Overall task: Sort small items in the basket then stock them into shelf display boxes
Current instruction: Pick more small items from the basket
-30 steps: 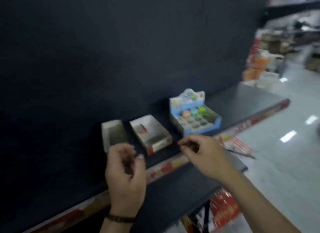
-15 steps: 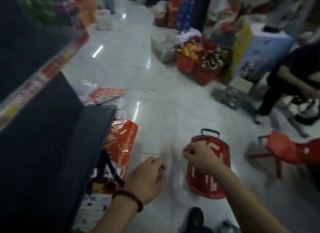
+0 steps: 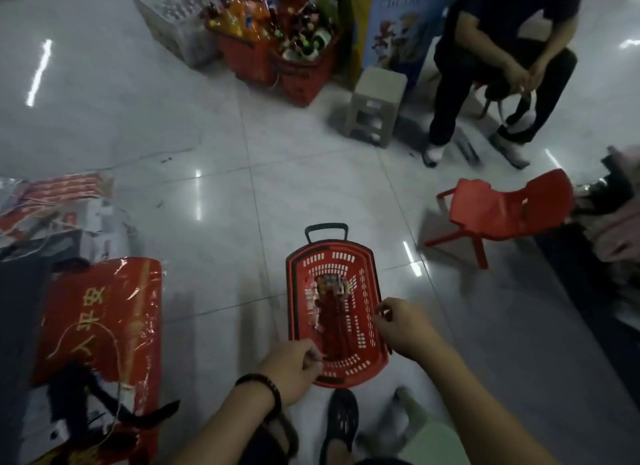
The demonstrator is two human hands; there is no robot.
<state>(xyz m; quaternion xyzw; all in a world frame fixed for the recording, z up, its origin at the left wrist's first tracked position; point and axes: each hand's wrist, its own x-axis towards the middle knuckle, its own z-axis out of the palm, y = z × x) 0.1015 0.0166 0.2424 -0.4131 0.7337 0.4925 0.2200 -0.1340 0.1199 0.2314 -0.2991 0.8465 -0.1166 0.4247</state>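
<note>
Glossy pale floor tiles point(image 3: 173, 118) fill the view, and standing on them right in front of the person is the red basket point(image 3: 367, 291), its black handle point(image 3: 326, 229) pointing away. Look inside: a loose heap of small items point(image 3: 323, 291), pale and mixed in colour, lies towards the far left of the basket floor; too blurred to say what each is.

Left hand point(image 3: 294, 367), dark bracelet point(image 3: 263, 385) on the wrist, sits at the near left corner of the rim with fingers curled in; whether they pinch anything, can't tell. Right hand point(image 3: 398, 322) is over the right rim, thumb and fingertips drawn together, and again it's unclear if something is held between them.

Further back, two far baskets point(image 3: 304, 80) stand side by side, heaped above the rim with colourful goods point(image 3: 277, 17). Just left of them, a pale crate point(image 3: 173, 31), contents unreadable. Off left, a red foil bag point(image 3: 104, 319) lies flat; on the right, a red chair point(image 3: 502, 215).
</note>
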